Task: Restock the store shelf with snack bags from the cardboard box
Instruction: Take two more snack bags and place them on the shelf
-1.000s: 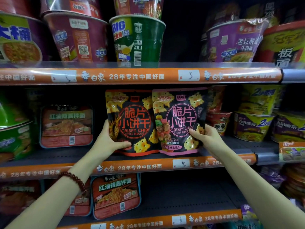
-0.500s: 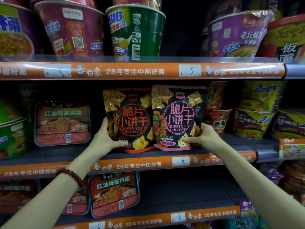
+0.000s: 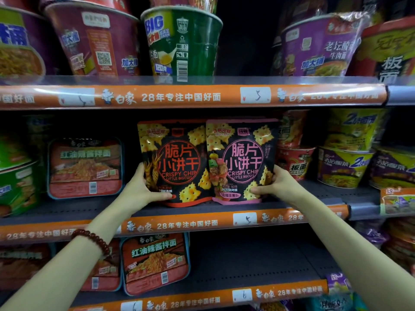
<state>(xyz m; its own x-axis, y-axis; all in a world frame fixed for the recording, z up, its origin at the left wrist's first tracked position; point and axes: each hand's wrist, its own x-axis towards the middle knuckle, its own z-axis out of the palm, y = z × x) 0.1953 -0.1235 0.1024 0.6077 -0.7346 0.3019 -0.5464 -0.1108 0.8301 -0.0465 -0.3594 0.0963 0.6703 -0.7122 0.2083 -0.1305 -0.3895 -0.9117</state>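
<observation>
Cardboard box not showing. Fingers of both hands hiding behind bags; only thumbs showing in front. Orange snack bag (image 3: 174, 162) and pink snack bag (image 3: 241, 160) standing upright on middle shelf (image 3: 314, 194), long axis toward 12 o'clock, fronts facing camera, edges overlapping. Left hand (image 3: 139, 190) gripping orange bag; right hand (image 3: 277, 186) gripping pink bag.

Two snack bags stand upright side by side on the middle shelf (image 3: 303, 206), near its front edge, touching: the left bag (image 3: 177, 162) and the right bag (image 3: 241, 161). My left hand (image 3: 140, 189) grips the left bag's outer edge, my right hand (image 3: 277, 185) the right bag's. A noodle tray (image 3: 85, 167) stands left of them, noodle cups (image 3: 294, 162) right, a tall cup (image 3: 182, 43) on the shelf above.
</observation>
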